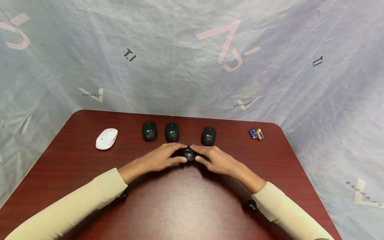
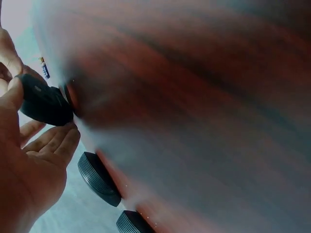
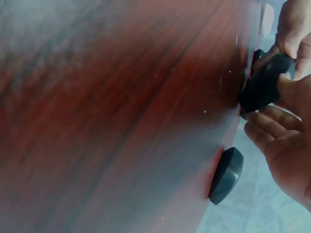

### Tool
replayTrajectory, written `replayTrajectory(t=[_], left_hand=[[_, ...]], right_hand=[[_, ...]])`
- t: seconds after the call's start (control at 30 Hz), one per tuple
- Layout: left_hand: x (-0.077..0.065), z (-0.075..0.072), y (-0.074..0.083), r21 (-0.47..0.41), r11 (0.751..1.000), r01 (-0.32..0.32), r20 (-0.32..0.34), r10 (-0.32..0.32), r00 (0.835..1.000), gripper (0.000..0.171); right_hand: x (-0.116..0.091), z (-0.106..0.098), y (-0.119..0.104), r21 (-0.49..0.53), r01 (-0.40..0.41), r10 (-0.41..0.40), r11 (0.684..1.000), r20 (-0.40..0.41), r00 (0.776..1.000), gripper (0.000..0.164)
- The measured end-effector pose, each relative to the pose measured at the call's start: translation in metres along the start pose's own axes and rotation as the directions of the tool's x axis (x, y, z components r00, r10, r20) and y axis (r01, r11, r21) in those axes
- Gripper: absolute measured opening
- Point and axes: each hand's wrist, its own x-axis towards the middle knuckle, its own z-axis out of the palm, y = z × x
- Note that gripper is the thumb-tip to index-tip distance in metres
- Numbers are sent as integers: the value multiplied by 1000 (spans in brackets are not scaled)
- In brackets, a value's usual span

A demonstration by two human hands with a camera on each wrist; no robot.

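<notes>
Your left hand (image 1: 163, 157) and right hand (image 1: 218, 160) are gripping one black mouse (image 1: 189, 155) from opposite sides, thumbs and fingers pinching it, over the far half of the reddish table (image 1: 186, 203). Just beyond, three other black mice (image 1: 172, 132) are sitting in a row. A white mouse (image 1: 106, 139) is resting to their left, small batteries (image 1: 259, 134) are lying to their right, and a printed cloth (image 1: 174, 73) is hanging behind.

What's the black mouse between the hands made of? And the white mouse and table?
The black mouse looks like hard plastic, with a soft sheen on its shell. The white mouse seems plastic too, evenly coloured and smooth. The table looks like shiny wood or wood-patterned laminate, I can't tell which: dark grain-like streaks, and light glows on it.
</notes>
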Motion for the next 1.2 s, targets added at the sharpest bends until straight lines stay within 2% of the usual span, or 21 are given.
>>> replayTrajectory(t=[0.13, 0.23, 0.33, 0.43, 0.5, 0.6, 0.73, 0.8, 0.9, 0.97, 1.1, 1.2], left_hand=[[3, 0, 3, -43, 999, 26, -37, -28, 999, 54], [6, 0, 7, -120, 990, 68, -66, -76, 995, 49], [10, 1, 10, -208, 970, 128, -89, -149, 985, 46], [14, 4, 11, -246, 951, 185, -122, -219, 968, 48], [17, 7, 13, -264, 941, 212, -139, -255, 957, 48], [18, 10, 17, -329, 915, 235, -146, -295, 944, 47], [20, 13, 23, -415, 885, 210, -133, -287, 949, 46], [20, 15, 24, -427, 884, 191, -136, -272, 953, 47], [21, 17, 26, -438, 882, 172, -151, -261, 953, 48], [22, 18, 27, -445, 878, 173, -164, -270, 949, 47], [24, 20, 28, -416, 888, 195, -208, -302, 930, 42], [26, 20, 29, -391, 898, 204, -242, -314, 918, 42]], right_hand=[[0, -2, 0, 82, -37, 38, 996, -4, 999, 51], [1, -4, -1, 137, -57, 60, 989, -20, 998, 54], [5, -2, -1, 170, -73, 85, 983, -68, 994, 55], [8, 0, 0, 231, -105, 134, 967, -116, 984, 51], [9, 1, 0, 300, -137, 183, 944, -128, 975, 48], [10, 1, -1, 444, -178, 251, 878, -110, 962, 45], [11, 1, -6, 568, -217, 317, 793, -81, 945, 44], [12, 3, -8, 587, -229, 332, 776, -72, 941, 45], [13, 5, -11, 558, -233, 332, 796, -80, 940, 44], [14, 7, -14, 525, -219, 319, 823, -106, 942, 44], [16, 11, -16, 461, -197, 304, 865, -168, 938, 43], [17, 12, -18, 439, -198, 313, 877, -206, 927, 43]])
